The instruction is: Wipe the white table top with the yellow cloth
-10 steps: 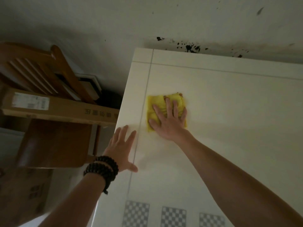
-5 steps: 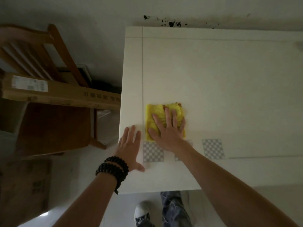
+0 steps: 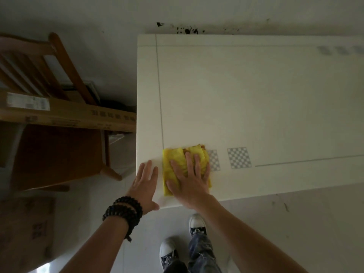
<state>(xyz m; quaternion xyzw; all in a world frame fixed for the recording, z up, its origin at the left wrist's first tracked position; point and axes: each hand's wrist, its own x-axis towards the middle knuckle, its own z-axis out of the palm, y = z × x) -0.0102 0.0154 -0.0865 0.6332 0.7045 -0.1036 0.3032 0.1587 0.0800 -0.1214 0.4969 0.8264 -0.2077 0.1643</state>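
Observation:
The white table top (image 3: 256, 99) fills the right of the head view. A folded yellow cloth (image 3: 172, 164) lies flat near the table's front left corner. My right hand (image 3: 189, 180) presses down on the cloth, palm flat, fingers spread over it. My left hand (image 3: 145, 184) rests flat on the table's left front edge just beside the cloth, fingers apart, holding nothing. A black bead bracelet (image 3: 123, 213) circles my left wrist.
A wooden chair (image 3: 59, 146) stands left of the table with a long cardboard box (image 3: 65, 113) laid across it. Another box (image 3: 25, 229) sits on the floor at lower left. Checkered marks (image 3: 239, 157) are on the table. My shoes (image 3: 168, 251) are below the table edge.
My right hand has dragged the cloth toward me, from mid-table to the front left corner. My left hand slid back along the left edge with it.

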